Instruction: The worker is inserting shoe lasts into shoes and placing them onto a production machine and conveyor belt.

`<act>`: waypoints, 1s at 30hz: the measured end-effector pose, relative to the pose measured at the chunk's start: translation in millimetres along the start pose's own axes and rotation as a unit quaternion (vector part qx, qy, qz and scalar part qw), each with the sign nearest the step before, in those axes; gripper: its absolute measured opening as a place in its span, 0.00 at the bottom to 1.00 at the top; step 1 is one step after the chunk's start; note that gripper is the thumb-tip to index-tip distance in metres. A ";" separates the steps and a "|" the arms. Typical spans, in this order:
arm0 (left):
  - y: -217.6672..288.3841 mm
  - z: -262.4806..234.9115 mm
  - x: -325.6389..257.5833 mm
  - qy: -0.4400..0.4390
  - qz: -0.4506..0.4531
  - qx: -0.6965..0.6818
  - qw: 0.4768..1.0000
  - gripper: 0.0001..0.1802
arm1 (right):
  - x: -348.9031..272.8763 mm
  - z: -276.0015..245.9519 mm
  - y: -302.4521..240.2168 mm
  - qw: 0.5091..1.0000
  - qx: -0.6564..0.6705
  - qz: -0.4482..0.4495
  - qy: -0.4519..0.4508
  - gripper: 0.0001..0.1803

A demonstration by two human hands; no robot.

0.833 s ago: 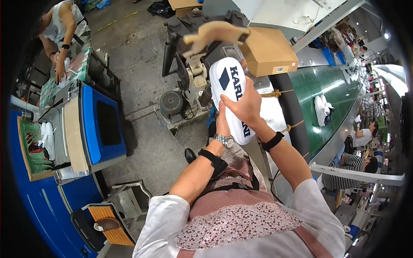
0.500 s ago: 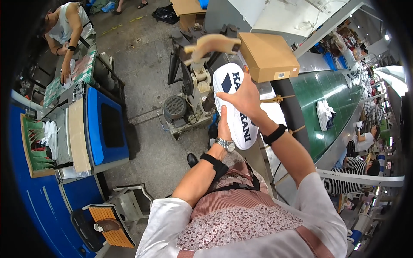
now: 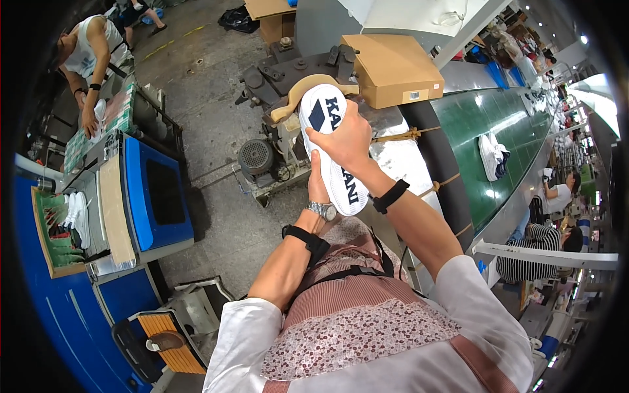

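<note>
A white sneaker (image 3: 320,114) is held with its sole toward me, dark markings printed on the sole. My right hand (image 3: 347,139) is wrapped across the sole's middle, its thumb lying over the left edge. Low on the shoe's left side, my left hand (image 3: 317,183) grips it with the thumb up; its other fingers are hidden behind the shoe. Just beyond the shoe is a machine (image 3: 296,69) with a curved tan pad (image 3: 298,93), partly covered by the shoe's toe end.
A cardboard box (image 3: 396,73) stands right of the machine. Another pair of white sneakers (image 3: 490,157) rides on the green conveyor (image 3: 458,128). The motor (image 3: 256,157) sits low at left. A co-worker (image 3: 98,49) handles a shoe at a checkered table (image 3: 77,148).
Both hands and the sneaker have shifted left in view, bringing the shoe's toe end in front of the tan pad. My grip looks the same. The surroundings have shifted left in view too.
</note>
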State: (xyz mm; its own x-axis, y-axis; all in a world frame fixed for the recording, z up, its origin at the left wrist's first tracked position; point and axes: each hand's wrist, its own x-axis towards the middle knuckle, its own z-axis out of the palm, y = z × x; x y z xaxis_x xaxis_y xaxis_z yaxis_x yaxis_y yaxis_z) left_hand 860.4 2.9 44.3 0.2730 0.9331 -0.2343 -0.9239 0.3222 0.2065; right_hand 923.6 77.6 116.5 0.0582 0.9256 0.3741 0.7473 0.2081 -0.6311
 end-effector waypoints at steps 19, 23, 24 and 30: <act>-0.8 -76.6 -58.0 -0.199 -0.219 0.618 0.728 0.36 | -211.5 -120.8 64.8 0.917 0.322 0.220 -0.081 0.46; -18.6 -67.6 -65.8 -0.149 -0.207 0.680 0.687 0.33 | -260.9 -148.5 78.2 0.956 0.243 0.162 -0.035 0.46; -21.4 -63.0 -73.5 -0.146 -0.126 0.744 0.639 0.34 | -268.1 -157.2 79.8 0.968 0.184 0.164 -0.042 0.46; -37.4 -10.1 -113.0 -0.270 0.102 0.806 0.517 0.31 | -294.9 -183.5 86.7 0.970 0.187 0.155 -0.017 0.45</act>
State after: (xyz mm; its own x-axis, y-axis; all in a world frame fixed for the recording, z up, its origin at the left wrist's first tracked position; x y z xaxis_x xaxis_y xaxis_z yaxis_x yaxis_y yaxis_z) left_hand 861.4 -116.2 53.4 0.6512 0.7424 0.1576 0.3567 -0.4826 0.7999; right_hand 1092.7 -235.4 76.1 0.2145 0.9706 0.1090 0.4053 0.0130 -0.9141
